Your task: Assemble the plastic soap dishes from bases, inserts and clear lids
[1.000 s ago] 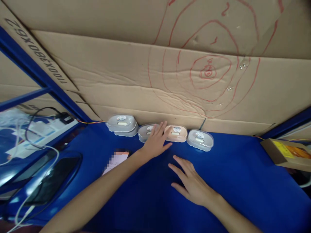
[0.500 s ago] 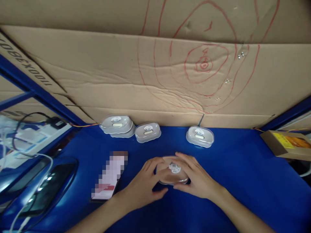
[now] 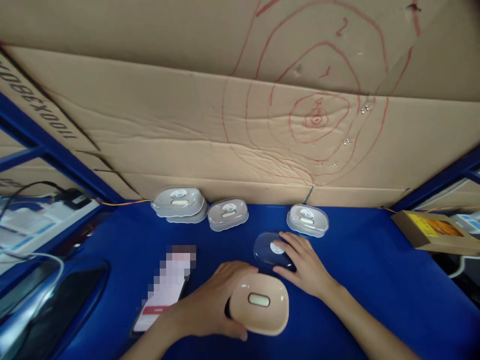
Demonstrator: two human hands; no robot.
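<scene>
A beige oval dish (image 3: 268,317) with a pale oblong piece in its centre is gripped at its left side by my left hand (image 3: 215,300). Behind it, a clear plastic cover (image 3: 264,250) with a round white label lies over the blue surface. My right hand (image 3: 305,262) has its fingers and thumb closed around the cover's right edge. The dish and the cover are separate from each other.
Along the cardboard wall (image 3: 168,110) stand covered dishes: a stack (image 3: 180,202) at left, one beside it (image 3: 228,215), another (image 3: 307,220) farther right. A phone (image 3: 165,295) lies left of my left hand. An open carton (image 3: 431,232) is at right.
The clear cover has come off the beige dish. My left hand has brought the dish nearer to me, while my right hand stays with the cover behind it. The camera view has shifted slightly.
</scene>
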